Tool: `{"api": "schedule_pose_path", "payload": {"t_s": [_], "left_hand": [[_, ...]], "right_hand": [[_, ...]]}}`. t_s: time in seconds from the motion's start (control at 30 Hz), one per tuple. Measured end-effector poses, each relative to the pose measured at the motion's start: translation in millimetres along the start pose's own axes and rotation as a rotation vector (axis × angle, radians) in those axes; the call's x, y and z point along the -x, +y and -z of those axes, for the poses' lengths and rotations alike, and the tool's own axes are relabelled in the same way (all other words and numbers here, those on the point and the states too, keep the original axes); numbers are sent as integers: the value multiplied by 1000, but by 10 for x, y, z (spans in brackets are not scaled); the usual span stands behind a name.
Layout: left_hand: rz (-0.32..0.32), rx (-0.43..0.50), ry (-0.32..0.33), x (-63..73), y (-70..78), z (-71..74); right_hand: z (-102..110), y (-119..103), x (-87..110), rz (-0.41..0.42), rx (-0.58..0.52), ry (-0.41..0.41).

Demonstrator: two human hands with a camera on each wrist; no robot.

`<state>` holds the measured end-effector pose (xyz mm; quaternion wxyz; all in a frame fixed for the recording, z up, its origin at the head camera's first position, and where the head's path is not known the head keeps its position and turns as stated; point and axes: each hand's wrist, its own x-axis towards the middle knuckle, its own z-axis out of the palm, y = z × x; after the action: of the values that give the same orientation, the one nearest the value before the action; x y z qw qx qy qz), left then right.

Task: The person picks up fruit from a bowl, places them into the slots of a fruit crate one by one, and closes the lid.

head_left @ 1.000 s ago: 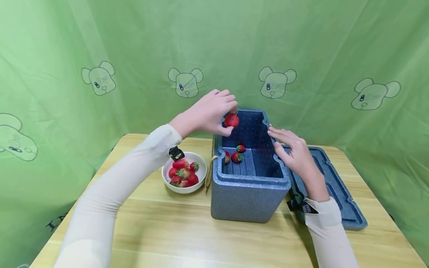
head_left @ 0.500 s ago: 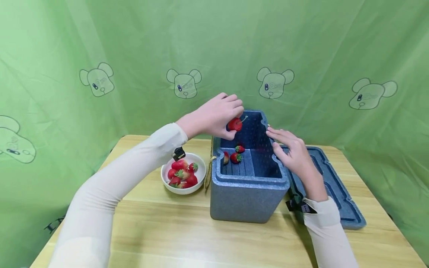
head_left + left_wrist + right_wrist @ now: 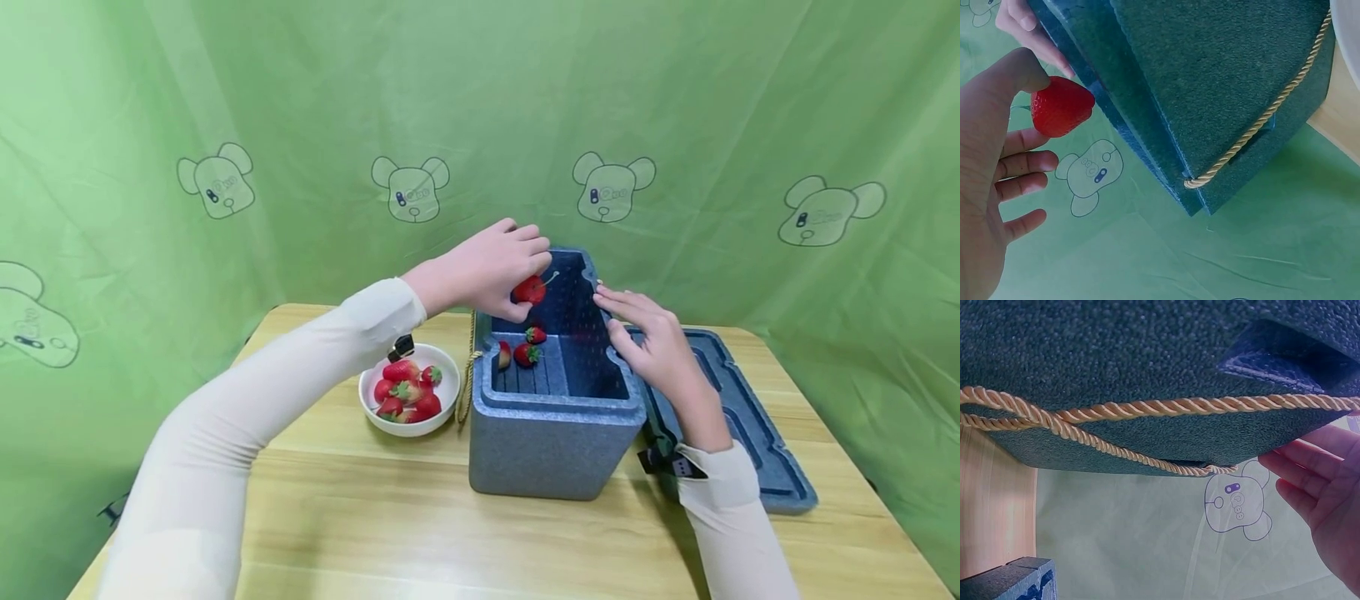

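Note:
My left hand (image 3: pixel 498 265) pinches a red strawberry (image 3: pixel 1062 107) between thumb and forefinger, over the mouth of a blue-grey foam box (image 3: pixel 555 446). In the left wrist view the other fingers stand loosely apart from the fruit, and a thin stem sticks out beside the thumb. My right hand (image 3: pixel 654 342) rests on the box's right rim with its fingers fairly straight. Inside on the box floor lie a few strawberries (image 3: pixel 527 355), one partly behind the left wall. A white bowl (image 3: pixel 408 429) left of the box holds several more strawberries (image 3: pixel 407 392).
The box's lid (image 3: pixel 765 442) lies flat on the wooden table (image 3: pixel 360 517), right of the box and partly under my right forearm. Twisted gold cord (image 3: pixel 1179 407) hangs along the box's sides. A green curtain (image 3: pixel 495 100) with bear-head prints closes off the back.
My left hand has moved slightly right and lower with the strawberry, from near the box's left rim to further over the opening. The right hand has stayed on the rim.

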<state>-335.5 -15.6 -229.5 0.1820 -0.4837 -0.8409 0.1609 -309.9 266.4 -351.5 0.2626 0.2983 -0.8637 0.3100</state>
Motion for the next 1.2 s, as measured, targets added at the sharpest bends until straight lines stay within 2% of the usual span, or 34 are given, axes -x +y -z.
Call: {"api": "schedule_pose_path", "payload": {"t_s": [0.17, 0.33, 0.83, 1.2], "left_hand": [[-10, 7, -1, 2, 14, 12], [-22, 16, -52, -5, 35, 5], [-23, 32, -114, 49, 67, -128], [-15, 65, -94, 98, 38, -160]], "right_hand": [[0, -5, 3, -3, -7, -3], [1, -26, 10, -5, -18, -4], [-17, -15, 26, -12, -5, -2], [-13, -18, 4, 8, -6, 9]]}}
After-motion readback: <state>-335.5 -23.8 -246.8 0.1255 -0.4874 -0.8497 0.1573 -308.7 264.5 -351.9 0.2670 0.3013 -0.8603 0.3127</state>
